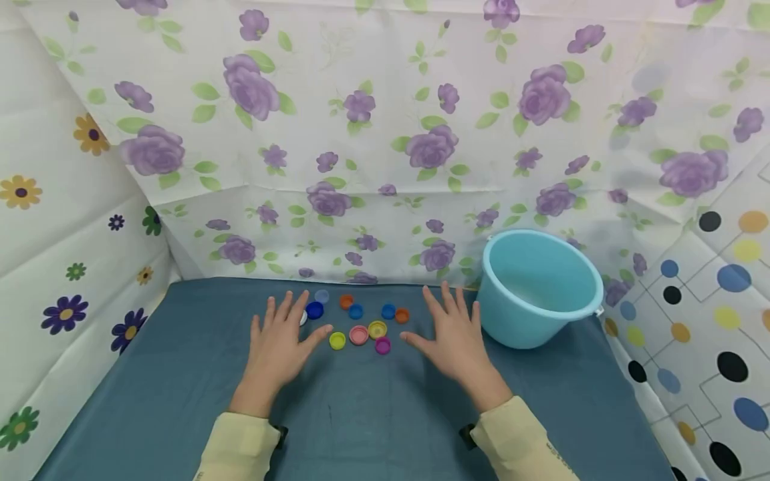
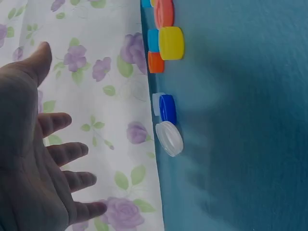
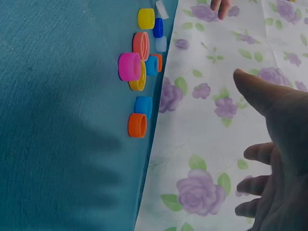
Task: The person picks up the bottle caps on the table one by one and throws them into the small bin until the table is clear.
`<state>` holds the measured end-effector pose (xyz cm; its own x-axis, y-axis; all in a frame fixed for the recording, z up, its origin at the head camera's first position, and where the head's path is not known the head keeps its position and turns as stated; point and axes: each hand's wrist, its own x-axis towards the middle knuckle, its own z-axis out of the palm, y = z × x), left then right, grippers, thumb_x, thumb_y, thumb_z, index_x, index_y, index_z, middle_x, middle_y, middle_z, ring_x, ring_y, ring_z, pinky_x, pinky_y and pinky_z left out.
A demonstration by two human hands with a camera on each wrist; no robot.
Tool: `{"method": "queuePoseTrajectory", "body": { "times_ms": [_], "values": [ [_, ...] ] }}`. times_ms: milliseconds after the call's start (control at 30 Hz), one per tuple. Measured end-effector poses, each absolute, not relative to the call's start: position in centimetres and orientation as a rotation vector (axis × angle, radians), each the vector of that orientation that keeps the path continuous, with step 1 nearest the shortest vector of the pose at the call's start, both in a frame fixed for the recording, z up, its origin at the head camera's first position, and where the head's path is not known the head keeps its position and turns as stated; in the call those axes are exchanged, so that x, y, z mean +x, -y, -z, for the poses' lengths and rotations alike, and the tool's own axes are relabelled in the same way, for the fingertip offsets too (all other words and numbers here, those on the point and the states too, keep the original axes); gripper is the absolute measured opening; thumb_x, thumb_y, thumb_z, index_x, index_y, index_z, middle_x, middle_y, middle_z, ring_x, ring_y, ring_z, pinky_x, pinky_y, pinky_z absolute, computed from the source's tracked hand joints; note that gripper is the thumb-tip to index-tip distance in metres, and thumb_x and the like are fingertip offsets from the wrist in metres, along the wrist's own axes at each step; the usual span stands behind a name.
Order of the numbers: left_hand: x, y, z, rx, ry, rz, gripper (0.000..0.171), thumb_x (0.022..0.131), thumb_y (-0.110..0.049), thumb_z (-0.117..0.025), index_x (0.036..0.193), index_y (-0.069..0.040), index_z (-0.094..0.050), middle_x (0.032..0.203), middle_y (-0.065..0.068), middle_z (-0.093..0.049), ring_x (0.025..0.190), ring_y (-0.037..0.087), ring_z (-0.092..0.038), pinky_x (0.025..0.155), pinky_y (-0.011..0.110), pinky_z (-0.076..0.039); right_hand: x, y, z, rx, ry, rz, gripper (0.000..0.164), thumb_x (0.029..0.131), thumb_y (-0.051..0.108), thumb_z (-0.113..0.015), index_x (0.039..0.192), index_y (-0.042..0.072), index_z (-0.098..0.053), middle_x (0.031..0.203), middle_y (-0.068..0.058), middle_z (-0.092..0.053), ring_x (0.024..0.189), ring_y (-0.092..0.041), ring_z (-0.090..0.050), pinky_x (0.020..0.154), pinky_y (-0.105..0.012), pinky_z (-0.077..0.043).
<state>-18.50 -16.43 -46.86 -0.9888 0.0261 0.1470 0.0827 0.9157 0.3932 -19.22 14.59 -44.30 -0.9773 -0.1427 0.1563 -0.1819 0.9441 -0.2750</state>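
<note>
My left hand point(image 1: 278, 351) hovers with spread fingers at the left of a loose group of bottle caps, nothing in it. Opposite, my right hand point(image 1: 454, 341) is held the same way, fingers spread and bare. Between them lie a yellow cap point(image 1: 337, 341), a pink cap point(image 1: 358, 335), a magenta cap point(image 1: 382, 345) and several blue and orange ones. In the left wrist view a white cap point(image 2: 169, 138) leans against a dark blue cap point(image 2: 168, 109). The right wrist view has an orange cap point(image 3: 137, 125) nearest that hand.
A light blue bucket point(image 1: 523, 321) stands at the back right, close to my right hand. Dark blue cloth point(image 1: 361, 427) covers the table. Floral sheeting point(image 1: 385, 133) hangs along the back, with patterned sheets at both sides.
</note>
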Motion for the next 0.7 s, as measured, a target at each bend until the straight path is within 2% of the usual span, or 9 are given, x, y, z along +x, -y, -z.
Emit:
{"method": "queuePoseTrajectory", "body": {
  "times_ms": [167,267,467,567,700],
  "values": [
    [-18.5,16.0,46.1,-0.105,2.880,0.836,0.081,0.082,-0.071,-0.047,0.147,-0.025,-0.032,0.150,0.012,-0.034,0.137,0.038,-0.032,0.102,0.064,-0.031,-19.5,-15.7,43.7,0.341,2.864,-0.673,0.077,0.081,0.069,-0.052,0.144,0.027,-0.038,0.152,-0.005,-0.032,0.143,-0.028,-0.023,0.112,-0.059,-0.021],
    [-18.6,15.8,46.0,-0.072,2.835,0.975,0.074,0.082,-0.070,-0.048,0.141,-0.025,-0.042,0.144,0.007,-0.043,0.131,0.031,-0.043,0.098,0.057,-0.041,-19.6,-16.4,43.1,0.356,2.791,-0.799,0.065,0.084,0.060,-0.056,0.138,0.025,-0.046,0.144,-0.002,-0.044,0.138,-0.024,-0.035,0.108,-0.053,-0.033],
    [-18.9,15.8,46.2,-0.024,2.785,1.085,0.064,0.083,-0.070,-0.046,0.128,-0.025,-0.056,0.132,0.004,-0.055,0.120,0.027,-0.054,0.089,0.049,-0.050,-19.7,-18.1,41.8,0.352,2.703,-0.899,0.050,0.086,0.051,-0.061,0.130,0.028,-0.055,0.131,0.003,-0.056,0.125,-0.018,-0.051,0.097,-0.045,-0.047],
    [-18.9,16.0,46.2,-0.025,2.795,1.080,0.063,0.083,-0.070,-0.046,0.125,-0.025,-0.059,0.129,0.005,-0.057,0.116,0.027,-0.057,0.087,0.049,-0.050,-19.5,-19.4,40.9,0.397,2.615,-0.890,0.042,0.086,0.045,-0.063,0.125,0.028,-0.059,0.123,0.004,-0.062,0.115,-0.016,-0.057,0.091,-0.041,-0.050],
    [-18.9,16.0,45.9,-0.013,2.815,1.053,0.064,0.082,-0.071,-0.044,0.124,-0.025,-0.060,0.128,0.005,-0.058,0.101,0.022,-0.064,0.082,0.046,-0.053,-19.4,-21.8,39.2,0.458,2.408,-0.851,0.033,0.084,0.036,-0.069,0.116,0.027,-0.066,0.111,0.004,-0.067,0.104,-0.014,-0.061,0.086,-0.036,-0.051]
  ]
}}
